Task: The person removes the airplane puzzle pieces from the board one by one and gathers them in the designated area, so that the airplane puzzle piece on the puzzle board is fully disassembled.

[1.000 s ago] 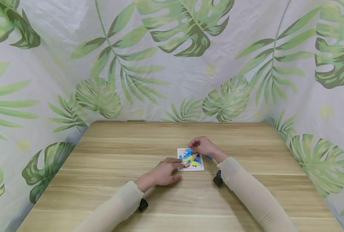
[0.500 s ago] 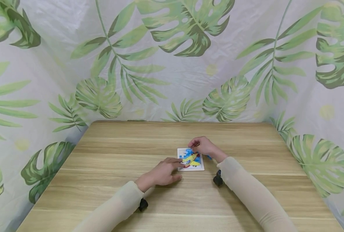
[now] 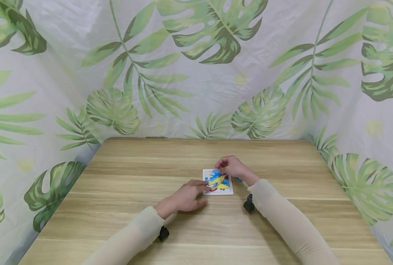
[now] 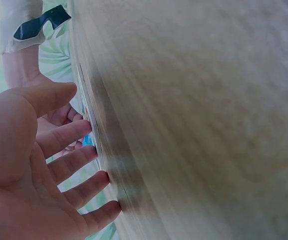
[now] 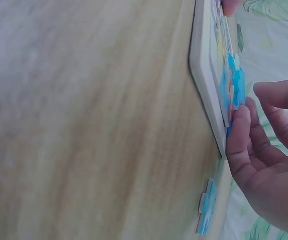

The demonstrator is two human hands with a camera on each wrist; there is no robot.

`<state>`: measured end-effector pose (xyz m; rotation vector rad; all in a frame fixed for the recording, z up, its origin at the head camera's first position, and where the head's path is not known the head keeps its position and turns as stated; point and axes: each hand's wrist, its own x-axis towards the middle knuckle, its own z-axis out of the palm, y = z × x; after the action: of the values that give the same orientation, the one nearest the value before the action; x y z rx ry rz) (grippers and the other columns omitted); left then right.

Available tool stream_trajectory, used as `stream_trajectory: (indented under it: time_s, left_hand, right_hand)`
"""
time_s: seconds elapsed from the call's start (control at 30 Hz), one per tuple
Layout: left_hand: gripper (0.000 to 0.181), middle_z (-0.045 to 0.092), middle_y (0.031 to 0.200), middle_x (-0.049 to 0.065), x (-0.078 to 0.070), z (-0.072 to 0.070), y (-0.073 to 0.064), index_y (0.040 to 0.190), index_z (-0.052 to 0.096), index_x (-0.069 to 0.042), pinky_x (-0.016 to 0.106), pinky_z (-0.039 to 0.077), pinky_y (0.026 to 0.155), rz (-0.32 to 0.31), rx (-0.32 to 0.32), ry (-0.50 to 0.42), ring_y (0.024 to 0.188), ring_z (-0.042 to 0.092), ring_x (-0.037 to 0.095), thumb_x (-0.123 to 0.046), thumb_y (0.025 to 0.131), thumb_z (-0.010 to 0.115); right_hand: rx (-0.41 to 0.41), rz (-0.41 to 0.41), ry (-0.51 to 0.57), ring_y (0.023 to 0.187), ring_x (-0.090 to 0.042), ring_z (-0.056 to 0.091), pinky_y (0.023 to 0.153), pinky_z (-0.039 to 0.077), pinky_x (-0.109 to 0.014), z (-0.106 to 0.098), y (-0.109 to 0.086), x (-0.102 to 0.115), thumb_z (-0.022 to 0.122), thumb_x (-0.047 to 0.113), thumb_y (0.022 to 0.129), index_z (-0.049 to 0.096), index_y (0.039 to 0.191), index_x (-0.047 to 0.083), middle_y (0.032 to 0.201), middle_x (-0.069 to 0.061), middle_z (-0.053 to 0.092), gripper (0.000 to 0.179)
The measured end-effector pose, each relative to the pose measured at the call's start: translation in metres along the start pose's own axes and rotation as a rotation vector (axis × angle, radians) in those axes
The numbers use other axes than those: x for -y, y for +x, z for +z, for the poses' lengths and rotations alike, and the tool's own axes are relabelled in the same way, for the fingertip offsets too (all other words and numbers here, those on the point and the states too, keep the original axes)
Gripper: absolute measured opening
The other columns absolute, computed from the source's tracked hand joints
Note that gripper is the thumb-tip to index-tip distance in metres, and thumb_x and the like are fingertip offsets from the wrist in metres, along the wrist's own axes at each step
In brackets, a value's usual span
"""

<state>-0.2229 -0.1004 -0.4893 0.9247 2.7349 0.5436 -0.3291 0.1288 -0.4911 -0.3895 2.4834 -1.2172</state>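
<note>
A small square jigsaw puzzle [image 3: 229, 191] with a white border and a yellow-and-red plane picture lies on the table. My left hand [image 3: 188, 197] rests its fingertips on the near left part of it, fingers extended. At the far right corner is my right hand [image 3: 235, 168]. Seen from the right wrist, its bent fingertips touch the end of a blue puzzle piece [image 5: 238, 82] raised over the board. The thumb [image 5: 271, 90] stands a little apart from that piece. The puzzle's upper left shows a pale unfilled patch.
Another blue puzzle piece [image 5: 207, 207] lies loose on the wooden table [image 3: 143, 162], just right of the board and partly under my right wrist in the head view. Black wrist cameras [image 3: 249, 204] hang under both sleeves. A leaf-patterned cloth [image 3: 213, 84] hangs behind the table.
</note>
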Motion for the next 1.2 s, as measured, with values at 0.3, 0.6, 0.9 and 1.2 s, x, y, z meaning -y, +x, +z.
stream_trajectory:
  time_s: [0.3, 0.6, 0.9, 1.2]
  left_hand:
    - [0.044, 0.049, 0.153, 0.009, -0.0008, -0.0015, 0.0, 0.137, 0.062, -0.016, 0.058, 0.039, 0.114, 0.006, 0.002, 0.007, 0.142, 0.043, 0.034, -0.034, 0.097, 0.063]
    - [0.043, 0.049, 0.153, 0.007, -0.0008, -0.0003, 0.0001, 0.136, 0.062, -0.016, 0.057, 0.039, 0.114, 0.007, 0.01, 0.001, 0.142, 0.044, 0.033, -0.033, 0.097, 0.063]
    - [0.043, 0.049, 0.154, 0.006, -0.001, -0.0014, 0.0, 0.137, 0.062, -0.016, 0.057, 0.039, 0.114, 0.005, 0.015, -0.005, 0.143, 0.043, 0.033, -0.034, 0.098, 0.062]
    - [0.043, 0.048, 0.154, 0.006, -0.0016, -0.0027, 0.0, 0.138, 0.061, -0.017, 0.058, 0.038, 0.114, 0.0, 0.02, -0.015, 0.143, 0.042, 0.034, -0.034, 0.098, 0.063]
  right_hand:
    - [0.008, -0.003, 0.0, 0.082, -0.016, 0.06, 0.068, 0.051, -0.025, -0.0004, -0.0015, 0.0015, 0.064, 0.004, 0.093, 0.07, 0.106, 0.006, 0.099, -0.008, 0.07, 0.015]
    - [-0.007, -0.016, 0.016, 0.083, -0.016, 0.06, 0.069, 0.051, -0.024, 0.0011, -0.0043, 0.0034, 0.063, 0.001, 0.092, 0.071, 0.106, 0.005, 0.098, -0.009, 0.07, 0.017]
    - [-0.023, -0.015, 0.007, 0.09, -0.018, 0.063, 0.078, 0.053, -0.028, 0.0004, -0.0042, 0.0022, 0.067, -0.005, 0.084, 0.073, 0.101, 0.006, 0.099, -0.008, 0.071, 0.021]
    - [-0.04, 0.001, -0.024, 0.087, -0.017, 0.061, 0.076, 0.05, -0.027, -0.0013, -0.0033, 0.002, 0.069, -0.001, 0.086, 0.075, 0.095, 0.01, 0.093, -0.004, 0.071, 0.015]
